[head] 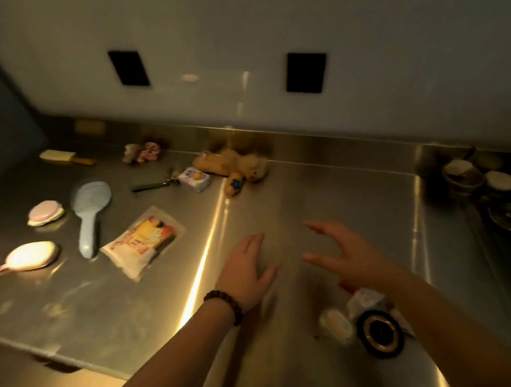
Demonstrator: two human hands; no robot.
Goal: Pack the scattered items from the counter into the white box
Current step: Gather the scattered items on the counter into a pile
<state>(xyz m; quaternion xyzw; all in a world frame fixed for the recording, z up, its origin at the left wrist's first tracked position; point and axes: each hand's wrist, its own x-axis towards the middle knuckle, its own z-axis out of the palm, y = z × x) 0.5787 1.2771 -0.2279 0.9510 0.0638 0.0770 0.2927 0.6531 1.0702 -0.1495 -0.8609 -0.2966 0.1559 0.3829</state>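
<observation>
- Neither grip holds anything: the left hand (pixel 248 273) and the right hand (pixel 347 256) hover with fingers spread and relaxed over the bare middle of the steel table (pixel 311 193); the white box is not in view.
- Plush toy (pixel 235 167), at the back edge against the wall: looks soft and light, so a loose grasp round the body should do; it will likely squash rather than slip.
- Blue hairbrush (pixel 90 212), left of centre: stiff plastic by the look; the handle pointing to the front edge is the natural hold.
- Clear packet (pixel 143 239), just right of the brush: limp and slick, lying flat; I would pinch a corner or slide it to an edge first.
- Pink oval brush (pixel 32 255), toward the left edge: rigid, with a thin tail to lift by.
- Black round item (pixel 380 332), at the near right under the right forearm: looks hard and possibly heavier; grasp across its rim.
- Small printed box (pixel 197 179), beside the plush: light card, take it by its sides.
</observation>
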